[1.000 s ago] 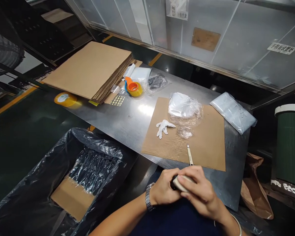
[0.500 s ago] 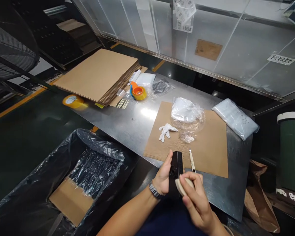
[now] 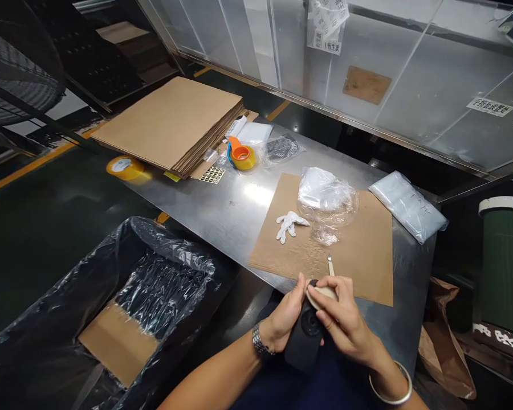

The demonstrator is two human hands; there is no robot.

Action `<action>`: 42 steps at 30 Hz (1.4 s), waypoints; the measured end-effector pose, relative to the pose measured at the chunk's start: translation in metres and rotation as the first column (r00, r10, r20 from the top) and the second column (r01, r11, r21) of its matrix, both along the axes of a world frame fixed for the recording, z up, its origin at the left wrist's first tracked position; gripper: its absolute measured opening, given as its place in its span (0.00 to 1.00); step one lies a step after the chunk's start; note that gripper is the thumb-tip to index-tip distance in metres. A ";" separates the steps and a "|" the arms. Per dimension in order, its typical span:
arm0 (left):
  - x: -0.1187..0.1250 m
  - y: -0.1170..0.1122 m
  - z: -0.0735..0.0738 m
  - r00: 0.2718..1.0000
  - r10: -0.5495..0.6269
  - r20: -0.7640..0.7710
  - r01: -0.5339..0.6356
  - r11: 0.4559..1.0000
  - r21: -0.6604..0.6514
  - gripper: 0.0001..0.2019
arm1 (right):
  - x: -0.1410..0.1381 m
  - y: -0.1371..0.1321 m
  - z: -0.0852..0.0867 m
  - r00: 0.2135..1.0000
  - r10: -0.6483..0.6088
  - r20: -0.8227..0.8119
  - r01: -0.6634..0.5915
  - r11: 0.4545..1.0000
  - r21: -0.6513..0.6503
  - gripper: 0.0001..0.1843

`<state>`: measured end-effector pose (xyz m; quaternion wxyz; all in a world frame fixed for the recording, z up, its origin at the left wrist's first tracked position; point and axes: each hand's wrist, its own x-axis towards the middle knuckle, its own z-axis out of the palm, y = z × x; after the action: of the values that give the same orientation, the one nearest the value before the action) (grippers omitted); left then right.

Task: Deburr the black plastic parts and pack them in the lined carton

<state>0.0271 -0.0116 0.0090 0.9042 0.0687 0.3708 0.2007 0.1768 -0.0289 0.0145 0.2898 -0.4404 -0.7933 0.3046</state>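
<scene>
Gripping one black casing [image 3: 301,344] at the lower centre of the frame, the left hand [image 3: 282,322] is curled along its left side. The right hand [image 3: 346,319] pinches one beige pad [image 3: 321,295] between thumb and fingers at the casing's upper end. One pale-handled tool [image 3: 330,266] lies just beyond the hands on brown cardboard [image 3: 363,256], right of centre; one white glove [image 3: 289,225] lies on the same cardboard. Two yellow tape rolls are present: one loose roll [image 3: 126,167] at left, one roll with an orange holder [image 3: 247,159] at upper centre.
</scene>
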 end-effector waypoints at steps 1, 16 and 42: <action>0.000 -0.003 0.000 1.000 0.008 0.019 -0.008 1.000 0.020 0.29 | -0.001 0.001 0.004 0.999 0.053 0.010 -0.053 0.998 -0.023 0.24; -0.009 0.013 -0.011 0.962 0.225 0.153 -0.180 0.948 -0.263 0.27 | -0.003 -0.017 0.009 0.994 -0.082 -0.079 0.074 0.992 -0.099 0.22; 0.007 0.015 -0.003 0.767 0.597 -0.235 -0.611 0.791 0.015 0.12 | -0.015 -0.039 -0.001 0.996 0.032 0.078 -0.044 0.987 0.152 0.21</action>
<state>0.0341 0.0034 0.0055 0.7445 -0.0599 0.4802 0.4599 0.1614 -0.0676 0.0135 0.2868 -0.4127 -0.8331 0.2312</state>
